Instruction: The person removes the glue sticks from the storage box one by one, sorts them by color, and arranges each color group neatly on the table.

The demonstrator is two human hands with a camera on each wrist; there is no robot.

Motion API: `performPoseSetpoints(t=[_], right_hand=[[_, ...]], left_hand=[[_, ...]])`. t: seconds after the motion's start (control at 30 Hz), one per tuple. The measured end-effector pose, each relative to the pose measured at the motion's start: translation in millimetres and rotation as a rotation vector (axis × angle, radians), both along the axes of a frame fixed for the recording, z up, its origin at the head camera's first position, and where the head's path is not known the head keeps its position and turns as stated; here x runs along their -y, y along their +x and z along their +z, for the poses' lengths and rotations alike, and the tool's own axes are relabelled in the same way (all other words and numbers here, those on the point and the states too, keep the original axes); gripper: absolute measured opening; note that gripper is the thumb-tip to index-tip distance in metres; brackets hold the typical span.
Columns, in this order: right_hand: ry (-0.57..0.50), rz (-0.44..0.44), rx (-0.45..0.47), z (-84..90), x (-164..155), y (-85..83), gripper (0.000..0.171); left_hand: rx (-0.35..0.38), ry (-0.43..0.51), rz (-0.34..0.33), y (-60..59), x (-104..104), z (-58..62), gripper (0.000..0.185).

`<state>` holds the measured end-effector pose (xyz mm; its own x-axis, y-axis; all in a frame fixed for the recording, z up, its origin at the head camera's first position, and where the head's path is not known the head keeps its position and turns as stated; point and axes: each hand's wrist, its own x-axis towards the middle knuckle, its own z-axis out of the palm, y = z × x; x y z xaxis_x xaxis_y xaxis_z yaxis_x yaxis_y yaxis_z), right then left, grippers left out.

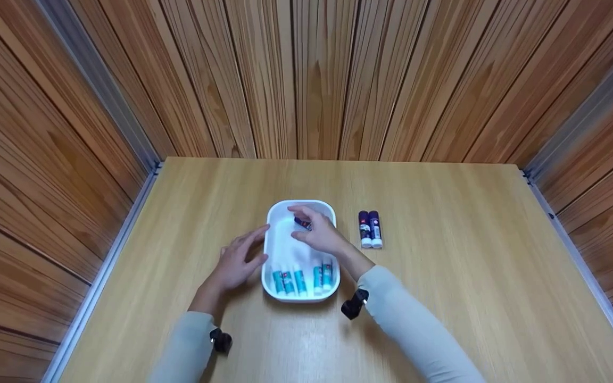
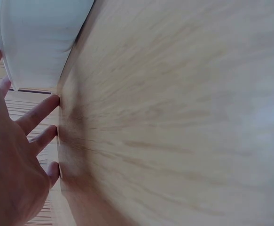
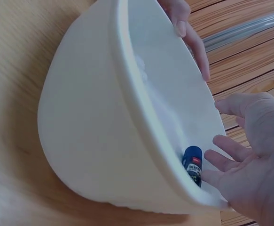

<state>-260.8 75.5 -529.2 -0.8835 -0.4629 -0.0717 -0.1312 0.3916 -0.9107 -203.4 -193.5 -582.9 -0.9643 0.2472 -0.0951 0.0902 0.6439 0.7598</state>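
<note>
1. Nearest the person, five teal glue sticks (image 1: 302,279) stood in a row along the near end of the white tray (image 1: 273,230) on the wooden table (image 1: 445,298).
2. The left hand (image 1: 238,261) lay flat and spread, fingers straight, against the tray's left wall.
3. The right hand (image 1: 320,231) hovered inside the tray, fingertips on a dark blue glue stick (image 3: 192,163) lying at the far end.
4. Two more blue glue sticks (image 1: 370,229) lay side by side on the table, just right of the tray.
</note>
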Motion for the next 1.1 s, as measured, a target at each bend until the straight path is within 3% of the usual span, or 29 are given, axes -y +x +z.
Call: performPoseSetpoints(t=[0.33,0.67,1.1], right_hand=[[0.0,-0.012,0.01,-1.8,3,1.9,0.062],[-0.046,-0.054,-0.042,-2.5,9,1.9,0.066],[0.021,-0.196,0.117,-8.1,17,3.7,0.088]], left_hand=[[-0.009,0.004,-0.001,2.5,0,-1.4,0.073],[-0.012,-0.007,0.002,-0.2,0,0.7,0.074],[0.003,0.001,0.005,0.1,-1,1.0,0.073]])
